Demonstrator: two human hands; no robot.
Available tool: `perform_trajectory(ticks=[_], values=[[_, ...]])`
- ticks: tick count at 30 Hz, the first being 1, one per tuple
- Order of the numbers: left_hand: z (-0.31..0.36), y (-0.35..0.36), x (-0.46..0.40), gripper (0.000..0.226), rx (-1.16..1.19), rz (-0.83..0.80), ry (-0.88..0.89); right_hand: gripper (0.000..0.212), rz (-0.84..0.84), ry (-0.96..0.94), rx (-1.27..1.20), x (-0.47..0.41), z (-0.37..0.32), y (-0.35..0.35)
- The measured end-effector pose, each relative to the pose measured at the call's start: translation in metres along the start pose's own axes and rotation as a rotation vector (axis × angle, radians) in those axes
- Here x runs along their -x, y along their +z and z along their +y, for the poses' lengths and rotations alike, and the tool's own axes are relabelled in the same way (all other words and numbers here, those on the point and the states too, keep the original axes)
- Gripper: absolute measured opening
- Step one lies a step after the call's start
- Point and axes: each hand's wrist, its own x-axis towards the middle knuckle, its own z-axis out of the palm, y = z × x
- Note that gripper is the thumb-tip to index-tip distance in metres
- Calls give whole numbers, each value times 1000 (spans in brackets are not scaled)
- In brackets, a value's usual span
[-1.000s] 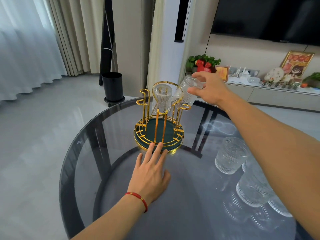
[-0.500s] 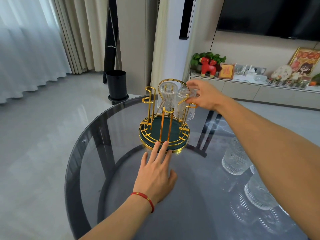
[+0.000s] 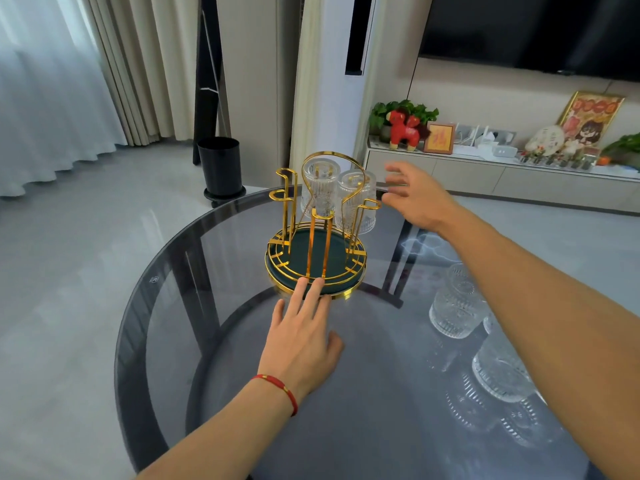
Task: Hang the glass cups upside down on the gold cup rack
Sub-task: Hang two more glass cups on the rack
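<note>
Hanging Glass Cups on the Gold Rack

Supporting everything is a round smoked-glass table. The gold cup rack stands at its far side on a dark green base. Two ribbed glass cups hang upside down on the rear pegs, side by side. Upright glass cups wait at right. The left hand lies flat, fingertips touching the base rim. The right hand is beside the right-hand cup, fingers spread, grasping nothing.
</note>
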Motion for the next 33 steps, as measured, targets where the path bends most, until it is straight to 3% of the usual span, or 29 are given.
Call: perform_trajectory(ticks=[6, 9, 11, 15, 20, 24, 29, 33], values=[[4, -2, -3, 52, 45, -30, -23, 44, 137, -86, 313, 84, 12, -18], [7, -1, -3, 52, 74, -48, -34, 38, 191, -6, 384, 126, 21, -30], [9, -3, -2, 54, 120, -38, -41, 44, 134, 115, 413, 148, 28, -36], [11, -4, 1, 56, 179, 8, -38, 84, -109, 253, 689, 168, 38, -31], [20, -9, 0, 56, 212, 66, 4, 83, -105, 301, 833, 162, 46, -19], [30, -14, 0, 59, 298, 86, -30, 78, -81, 265, 859, 159, 50, -17], [42, -24, 2, 61, 403, 116, -6, 89, -41, 133, 851, 165, 41, -12], [53, -27, 6, 72, 504, 39, 63, 93, 54, -61, 611, 181, 24, -1]])
